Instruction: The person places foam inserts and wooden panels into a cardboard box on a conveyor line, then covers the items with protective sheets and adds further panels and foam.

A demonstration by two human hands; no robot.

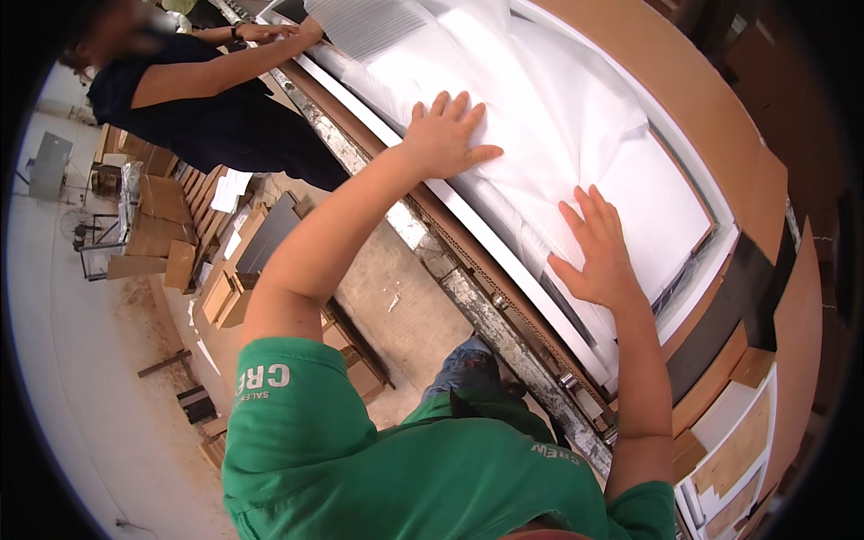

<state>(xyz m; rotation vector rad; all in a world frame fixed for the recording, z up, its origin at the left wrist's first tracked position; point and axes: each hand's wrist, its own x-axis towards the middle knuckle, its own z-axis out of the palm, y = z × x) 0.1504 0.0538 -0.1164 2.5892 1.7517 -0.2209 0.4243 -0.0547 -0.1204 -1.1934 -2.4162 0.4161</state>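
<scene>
A long open cardboard box [576, 25] lies before me, holding a large flat piece covered by white foam sheet [531, 117]. With fingers spread, my left hand [447, 137] rests on the sheet near the box's near side. My right hand [594, 250], also spread, lies on the sheet closer to the right end. Creases run through the sheet between and beyond my hands. Past its right edge shows a flat white panel [661, 211]. White foam strips [531, 292] line the box's near wall. What lies under the sheet is hidden.
At the box's far left end, a co-worker in dark clothes [198, 99] reaches both hands to it. The box sits on a worn metal roller conveyor [463, 301]. Cardboard pieces [162, 211] and a wooden pallet [202, 193] stand at left. More opened cartons [733, 441] are at right.
</scene>
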